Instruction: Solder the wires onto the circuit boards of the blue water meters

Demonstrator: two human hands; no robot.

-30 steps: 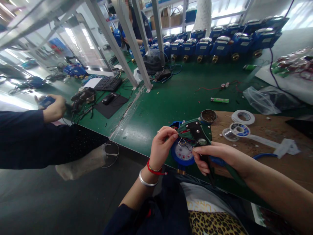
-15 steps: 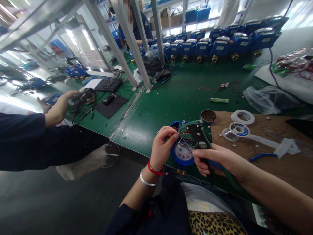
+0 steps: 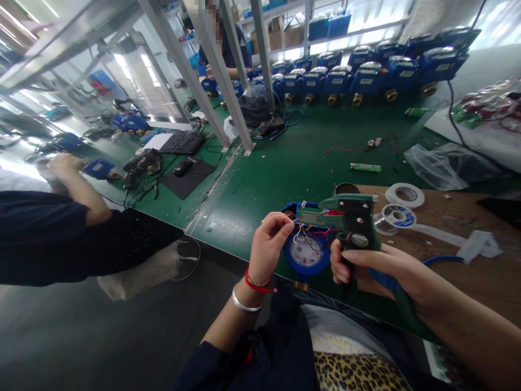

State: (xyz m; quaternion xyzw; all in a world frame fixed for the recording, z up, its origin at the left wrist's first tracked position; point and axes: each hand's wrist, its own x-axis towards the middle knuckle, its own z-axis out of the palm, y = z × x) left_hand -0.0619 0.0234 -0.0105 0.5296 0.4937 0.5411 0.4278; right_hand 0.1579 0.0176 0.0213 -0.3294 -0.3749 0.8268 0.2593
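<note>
Some wire (image 3: 295, 221) is pinched in the left hand (image 3: 268, 242) at the meter (image 3: 307, 253); the right hand (image 3: 381, 263) grips green strippers (image 3: 355, 220).

Noted a green workbench (image 3: 280, 168) crossed by a worn, scuffed seam (image 3: 211, 190). Grey metal posts (image 3: 236, 114) footed beside it, slanted in view. Below, dark grey floor (image 3: 150, 331). Overhead at left, pale frame (image 3: 61, 49). Behind, metal shelves (image 3: 366, 32), backlit. White glare (image 3: 499, 30) upper right, source unclear.
</note>
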